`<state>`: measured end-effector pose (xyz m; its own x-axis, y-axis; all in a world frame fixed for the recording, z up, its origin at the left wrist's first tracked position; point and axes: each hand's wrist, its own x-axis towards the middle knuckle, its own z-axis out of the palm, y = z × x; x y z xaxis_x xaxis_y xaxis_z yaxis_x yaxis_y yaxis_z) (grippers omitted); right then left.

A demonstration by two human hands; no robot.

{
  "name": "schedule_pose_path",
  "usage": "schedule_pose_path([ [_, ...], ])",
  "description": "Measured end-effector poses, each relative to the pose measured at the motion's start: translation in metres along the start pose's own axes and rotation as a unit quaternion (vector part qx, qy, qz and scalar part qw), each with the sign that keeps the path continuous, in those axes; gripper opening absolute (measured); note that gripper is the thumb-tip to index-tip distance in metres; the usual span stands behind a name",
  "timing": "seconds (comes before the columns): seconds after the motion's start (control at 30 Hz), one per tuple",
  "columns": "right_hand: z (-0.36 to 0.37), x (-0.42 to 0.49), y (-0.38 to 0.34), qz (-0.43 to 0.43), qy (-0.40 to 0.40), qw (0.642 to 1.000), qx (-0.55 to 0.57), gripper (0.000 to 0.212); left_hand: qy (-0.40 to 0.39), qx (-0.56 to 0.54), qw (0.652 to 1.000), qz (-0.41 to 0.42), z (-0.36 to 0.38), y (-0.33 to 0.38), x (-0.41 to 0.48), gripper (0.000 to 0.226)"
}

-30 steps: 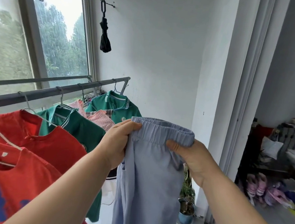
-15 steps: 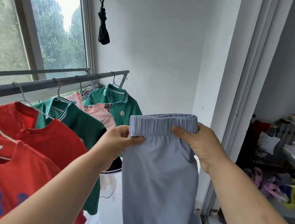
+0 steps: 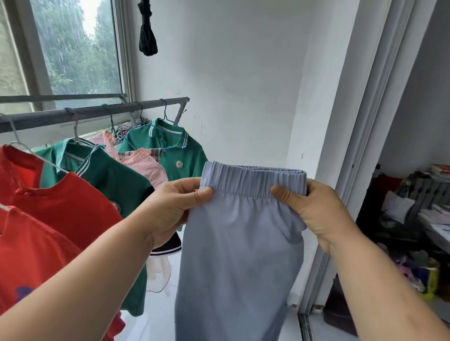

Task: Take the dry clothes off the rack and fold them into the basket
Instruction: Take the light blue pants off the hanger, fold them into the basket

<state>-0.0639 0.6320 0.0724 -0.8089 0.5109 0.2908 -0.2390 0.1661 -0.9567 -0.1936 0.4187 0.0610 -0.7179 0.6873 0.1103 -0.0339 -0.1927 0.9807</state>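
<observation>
Light blue trousers [image 3: 241, 253] with an elastic waistband hang straight down in front of me. My left hand [image 3: 174, 206] pinches the waistband's left end and my right hand [image 3: 315, 208] grips its right end, stretching it flat between them. On the left the grey rack bar [image 3: 87, 114] carries hangers with two red T-shirts [image 3: 60, 210], two green polo shirts [image 3: 171, 152] and a pink checked shirt [image 3: 143, 163]. No basket is in view.
A window [image 3: 67, 37] runs behind the rack. A dark folded umbrella [image 3: 148, 33] hangs high on the white wall. At right a sliding door frame [image 3: 356, 154] opens onto a room with a cluttered shelf [image 3: 437, 216] and bags on the floor.
Both hands have spread the waistband wider and flatter, and the trousers now hang smooth instead of bunched. The view has shifted a little downward and closer.
</observation>
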Motion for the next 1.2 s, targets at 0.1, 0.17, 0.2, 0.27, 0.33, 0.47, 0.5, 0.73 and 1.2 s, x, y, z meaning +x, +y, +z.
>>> schedule_pose_path([
  [0.1, 0.002, -0.002, 0.0, -0.004, 0.007, 1.0, -0.008, 0.025, 0.014, 0.004, 1.0, 0.012, 0.0, 0.001, 0.001, 0.035],
  [0.17, 0.004, -0.002, 0.001, -0.004, 0.002, 1.0, -0.005, 0.034, 0.027, 0.001, 0.999, 0.017, -0.002, 0.001, 0.0, 0.037],
  [0.2, 0.006, -0.002, 0.003, -0.002, -0.002, 1.0, 0.001, 0.037, 0.034, -0.001, 0.999, 0.018, -0.004, -0.001, 0.0, 0.038],
  [0.27, 0.007, -0.001, 0.005, -0.001, -0.019, 1.0, 0.023, 0.039, 0.044, -0.009, 0.999, 0.021, -0.007, -0.003, 0.0, 0.039],
  [0.33, 0.006, -0.001, 0.007, 0.011, -0.049, 0.999, 0.02, 0.039, 0.043, -0.032, 0.998, 0.024, -0.011, -0.007, 0.0, 0.039],
  [0.47, 0.01, 0.0, 0.009, 0.011, -0.068, 0.998, -0.014, 0.031, 0.034, -0.074, 0.996, 0.023, -0.019, -0.012, 0.0, 0.036],
  [0.5, 0.012, 0.0, 0.01, 0.017, -0.062, 0.998, 0.011, 0.03, 0.037, -0.079, 0.996, 0.021, -0.02, -0.013, 0.001, 0.035],
  [0.73, 0.019, -0.001, 0.011, 0.041, -0.073, 0.995, 0.057, 0.032, 0.067, -0.067, 0.995, 0.023, -0.027, -0.011, 0.007, 0.028],
  [1.2, 0.02, -0.006, -0.004, 0.007, -0.064, 0.993, 0.098, 0.026, -0.001, -0.019, 0.999, 0.041, -0.04, -0.017, 0.005, 0.051],
])
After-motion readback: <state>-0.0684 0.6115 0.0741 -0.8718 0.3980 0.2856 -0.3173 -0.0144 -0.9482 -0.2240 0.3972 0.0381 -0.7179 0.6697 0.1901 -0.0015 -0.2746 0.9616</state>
